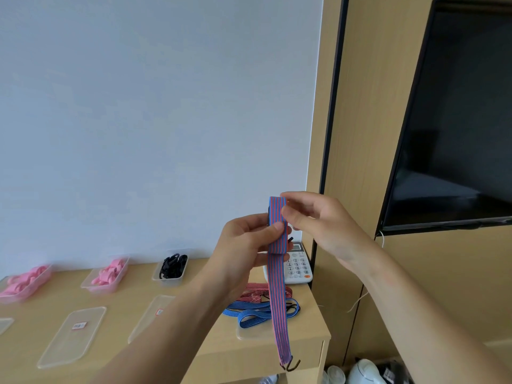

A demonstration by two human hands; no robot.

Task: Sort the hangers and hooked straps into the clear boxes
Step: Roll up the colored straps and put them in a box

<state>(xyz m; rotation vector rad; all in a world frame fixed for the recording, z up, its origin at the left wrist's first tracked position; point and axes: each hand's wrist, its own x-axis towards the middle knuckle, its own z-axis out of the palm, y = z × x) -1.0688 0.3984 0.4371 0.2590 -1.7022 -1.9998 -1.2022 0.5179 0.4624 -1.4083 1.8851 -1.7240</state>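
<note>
- Pale wall behind; your wooden desk [119,292] carries clear boxes [91,286] in a row, one per kind.
- Loose straps [260,311] lie heaped at the desk's right end, unsorted.
- Your left hand [243,245] pinches the striped strap [278,286], raised above the desk, below its fold.
- Your right hand [321,217] grips the top of that fold, probably shortening the strap to fit a box.
- Its hook [292,365] dangles free.
</note>
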